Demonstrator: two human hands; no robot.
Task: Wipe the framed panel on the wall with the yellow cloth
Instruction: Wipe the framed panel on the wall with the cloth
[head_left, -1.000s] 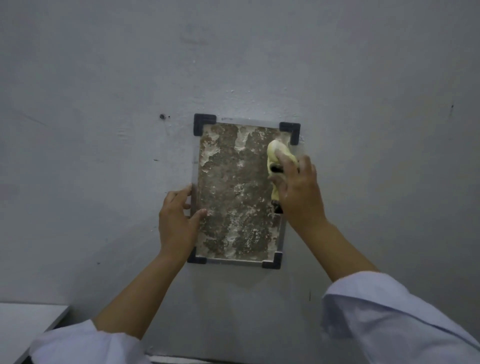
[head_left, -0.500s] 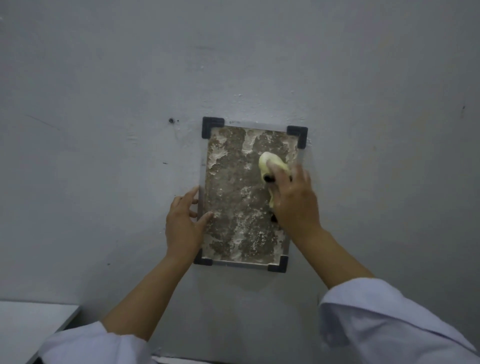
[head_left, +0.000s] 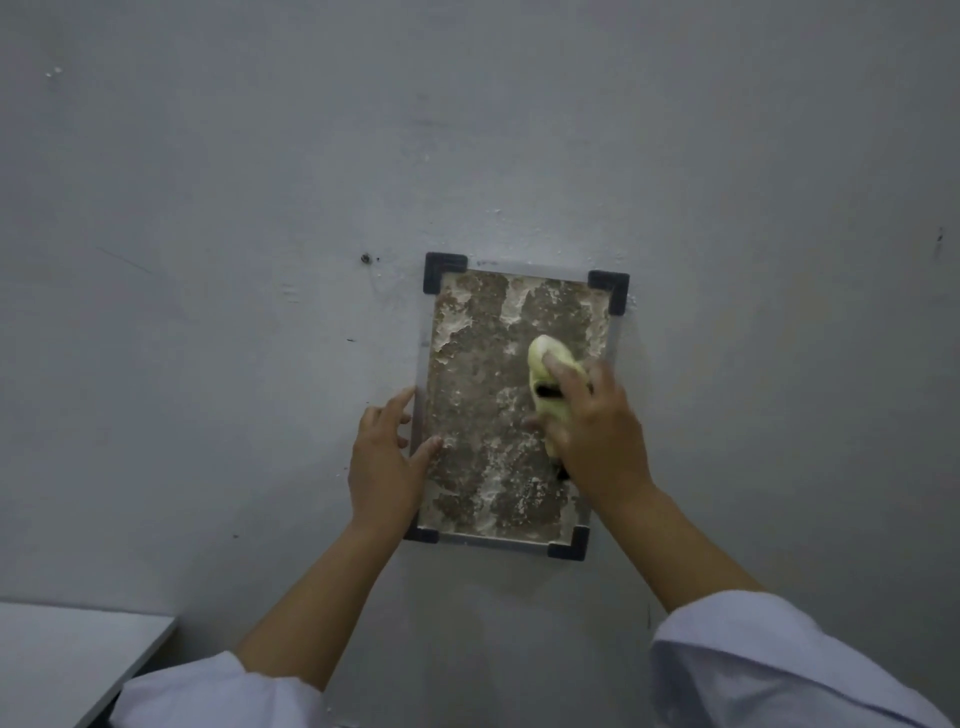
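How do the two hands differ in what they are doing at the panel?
The right hand grips the yellow cloth against the panel's face; the left hand holds nothing. The right hand is over the panel's right half; the left hand rests on its left edge. Both touch the panel.

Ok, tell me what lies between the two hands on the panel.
Head view: between the left hand and right hand lies only bare, blotchy framed panel.
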